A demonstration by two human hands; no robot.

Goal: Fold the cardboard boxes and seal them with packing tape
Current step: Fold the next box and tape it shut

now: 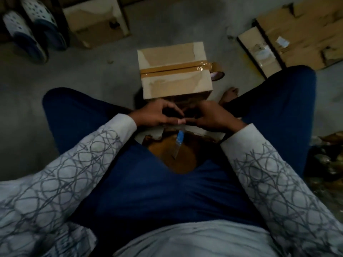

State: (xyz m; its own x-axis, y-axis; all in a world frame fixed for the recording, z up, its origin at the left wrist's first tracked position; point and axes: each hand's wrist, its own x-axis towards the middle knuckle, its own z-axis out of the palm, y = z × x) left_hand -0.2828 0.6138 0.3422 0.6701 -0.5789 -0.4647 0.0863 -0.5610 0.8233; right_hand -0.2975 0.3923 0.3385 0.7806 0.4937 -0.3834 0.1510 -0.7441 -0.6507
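Observation:
A cardboard box stands on the floor in front of me, with a strip of brown packing tape across its top. The tape roll hangs at the box's right side, still joined to the strip. My left hand and my right hand meet just in front of the box's near face, fingers curled and fingertips touching. They pinch the upper end of a blue-handled cutter, whose blade points down toward my lap. Under the hands lies a torn piece of cardboard.
I sit on a grey floor with my knees spread around the box. Flattened cardboard lies at the back right and another box at the back left. A pair of white clogs stands at the far left. A bare foot shows right of the box.

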